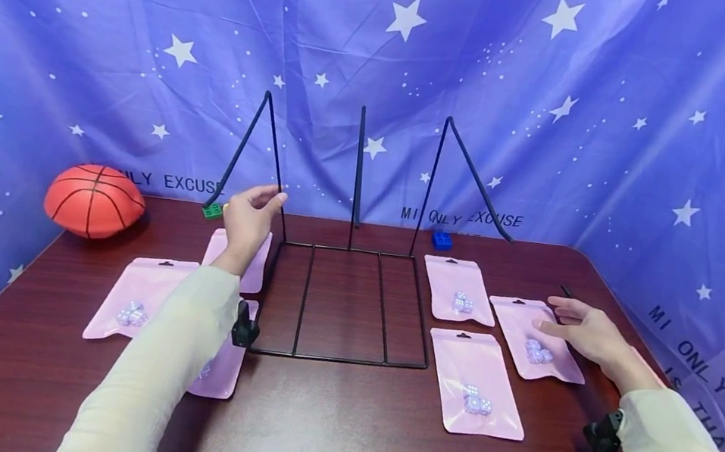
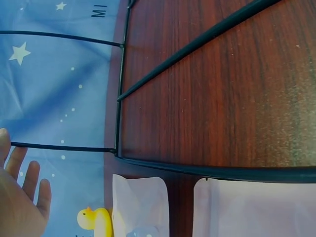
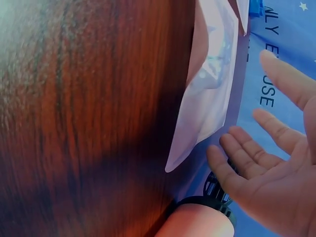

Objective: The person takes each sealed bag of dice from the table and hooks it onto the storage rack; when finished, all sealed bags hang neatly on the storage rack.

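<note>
The left hand [image 1: 248, 225] pinches the left upright [image 1: 276, 153] of a wire rack [image 1: 305, 295] standing near the middle of the tabletop's [image 1: 341, 437] back edge. Best to hold lightly, so the base [image 1: 338, 360] lies flat. The right hand [image 1: 587, 333], fingers loosely extended, hovers by a pink pouch [image 1: 522, 336] toward the right edge; better not nudge it.

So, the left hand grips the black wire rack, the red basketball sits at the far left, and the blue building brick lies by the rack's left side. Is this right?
Not quite: the head view shows the blue building brick by the right side of the black wire rack. The left hand does grip it, and the red basketball sits at the far left.
</note>
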The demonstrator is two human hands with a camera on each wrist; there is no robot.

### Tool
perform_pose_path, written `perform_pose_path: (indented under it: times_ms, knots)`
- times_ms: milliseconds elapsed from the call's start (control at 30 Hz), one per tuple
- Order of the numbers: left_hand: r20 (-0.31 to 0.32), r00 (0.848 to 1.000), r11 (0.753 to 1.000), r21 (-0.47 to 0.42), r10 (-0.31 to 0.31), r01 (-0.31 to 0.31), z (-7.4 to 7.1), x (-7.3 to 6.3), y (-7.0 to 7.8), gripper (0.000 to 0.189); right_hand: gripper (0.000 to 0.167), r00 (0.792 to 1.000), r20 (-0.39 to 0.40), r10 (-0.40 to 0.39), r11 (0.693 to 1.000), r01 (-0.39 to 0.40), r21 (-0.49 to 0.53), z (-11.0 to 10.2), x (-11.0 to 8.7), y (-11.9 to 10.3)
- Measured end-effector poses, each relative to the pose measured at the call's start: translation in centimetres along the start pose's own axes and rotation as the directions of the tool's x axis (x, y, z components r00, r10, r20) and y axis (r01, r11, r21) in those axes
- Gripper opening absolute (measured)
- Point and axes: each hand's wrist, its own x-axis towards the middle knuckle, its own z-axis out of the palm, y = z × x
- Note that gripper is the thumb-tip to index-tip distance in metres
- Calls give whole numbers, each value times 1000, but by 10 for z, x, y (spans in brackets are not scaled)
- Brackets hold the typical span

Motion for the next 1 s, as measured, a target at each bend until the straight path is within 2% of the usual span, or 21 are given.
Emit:
perform_pose_path:
  times_ms: [300,600,767,1000]
  knots:
    - [6,998,994,87,61,-62,-6,6,-2,25,86,997,63,34,996,-28,-87,1,3,0]
    - [79,992,981,155,102,-114,-13,11,-3,26,91,996,69,52,986,-40,-159,3,4,-3]
    - [109,989,973,197,101,-122,-15,13,-5,27,94,996,67,65,985,-53,-167,3,5,-3]
    - [120,990,971,218,75,-100,-14,12,-5,27,101,990,85,111,978,-94,-189,0,5,-4]
